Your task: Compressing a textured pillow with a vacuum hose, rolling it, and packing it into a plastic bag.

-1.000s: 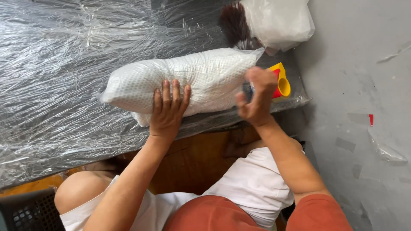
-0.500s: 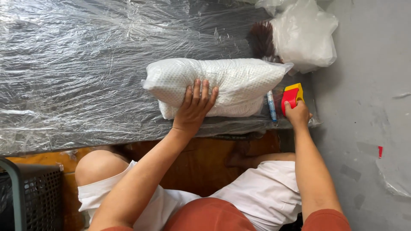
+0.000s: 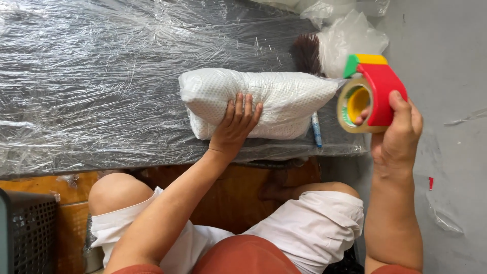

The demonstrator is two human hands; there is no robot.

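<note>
On the plastic-covered counter (image 3: 76, 101), the left hand (image 3: 234, 127) still presses flat-fingered on the white bundle (image 3: 264, 101); the right hand (image 3: 398, 134), fingers clenched around the tape dispenser (image 3: 368, 94), has lifted it clear.

Crate (image 3: 28, 236) cut off at left edge; brush (image 3: 307, 53) handle hidden behind bundle (image 3: 264, 104); pen (image 3: 316, 131) top hidden too.

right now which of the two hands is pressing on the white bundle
The left hand, laid flat on the white padded bundle. The right hand is raised off the table, holding a red tape dispenser.
</note>
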